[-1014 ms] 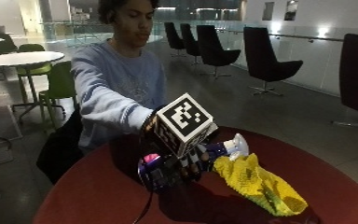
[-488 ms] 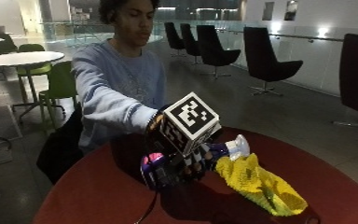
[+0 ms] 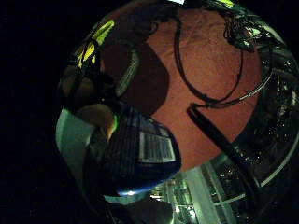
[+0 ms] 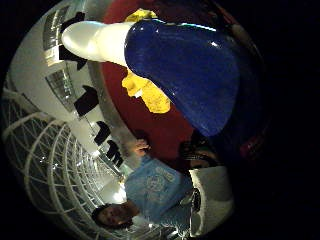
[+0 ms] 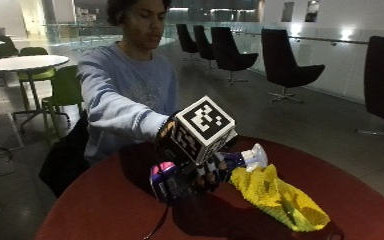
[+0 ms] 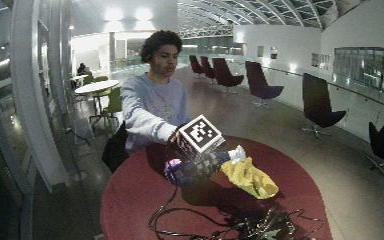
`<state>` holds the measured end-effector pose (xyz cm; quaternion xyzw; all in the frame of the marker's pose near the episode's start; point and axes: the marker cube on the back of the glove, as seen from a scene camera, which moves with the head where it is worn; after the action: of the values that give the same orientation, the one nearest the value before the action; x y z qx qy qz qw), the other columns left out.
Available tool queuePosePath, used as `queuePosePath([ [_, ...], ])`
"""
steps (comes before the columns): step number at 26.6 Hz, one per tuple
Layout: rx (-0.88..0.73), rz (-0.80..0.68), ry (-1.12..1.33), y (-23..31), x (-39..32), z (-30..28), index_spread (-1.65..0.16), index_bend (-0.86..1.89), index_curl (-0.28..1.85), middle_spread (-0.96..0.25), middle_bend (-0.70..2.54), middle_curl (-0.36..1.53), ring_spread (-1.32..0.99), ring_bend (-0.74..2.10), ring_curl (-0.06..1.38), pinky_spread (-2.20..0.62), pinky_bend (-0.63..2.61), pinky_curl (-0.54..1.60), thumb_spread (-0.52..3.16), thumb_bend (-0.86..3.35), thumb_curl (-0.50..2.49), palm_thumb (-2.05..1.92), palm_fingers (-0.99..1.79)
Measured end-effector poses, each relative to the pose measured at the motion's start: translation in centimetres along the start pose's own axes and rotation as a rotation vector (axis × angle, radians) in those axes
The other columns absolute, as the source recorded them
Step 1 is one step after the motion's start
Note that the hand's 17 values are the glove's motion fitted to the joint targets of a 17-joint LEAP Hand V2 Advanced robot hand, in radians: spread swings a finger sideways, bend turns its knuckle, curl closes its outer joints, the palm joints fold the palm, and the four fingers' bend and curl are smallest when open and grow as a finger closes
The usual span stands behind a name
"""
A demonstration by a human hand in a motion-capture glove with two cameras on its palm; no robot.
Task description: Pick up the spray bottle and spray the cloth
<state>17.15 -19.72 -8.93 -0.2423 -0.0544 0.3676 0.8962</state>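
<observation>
Red round bench (image 5: 112,210) | your right hand (image 5: 195,172) has fingers curled round the spray bottle (image 5: 238,161), tipped above it; cloth (image 5: 278,200) just right | risk: nozzle sideways, mist may miss the cloth

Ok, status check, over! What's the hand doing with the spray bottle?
Right hand grips spray bottle, held level. White nozzle right over yellow cloth on red table. Nothing between them.
</observation>
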Motion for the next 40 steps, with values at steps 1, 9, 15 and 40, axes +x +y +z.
queuePosePath([
  [1,0.001,-0.001,0.002,0.0,0.0,0.0,-0.27,0.07,0.18,-0.01,0.22,0.42,-0.02,0.54,0.37,0.1,0.42,0.37,0.82,-0.02,0.7,0.93,0.97],
  [9,0.002,-0.007,0.003,-0.1,-0.4,-0.1,-0.27,0.07,0.17,0.0,0.23,0.43,-0.02,0.54,0.37,0.09,0.42,0.37,0.82,-0.02,0.71,0.94,0.97],
  [15,0.005,-0.006,0.008,-0.1,-0.5,-0.2,-0.27,0.07,0.17,0.0,0.23,0.43,-0.02,0.54,0.37,0.09,0.42,0.37,0.82,-0.02,0.71,0.94,0.97],
  [40,0.098,-0.189,-0.222,0.5,-3.0,0.4,-0.26,0.07,0.17,-0.01,0.23,0.43,-0.03,0.55,0.37,0.08,0.42,0.37,0.82,-0.02,0.7,0.93,0.97],
])
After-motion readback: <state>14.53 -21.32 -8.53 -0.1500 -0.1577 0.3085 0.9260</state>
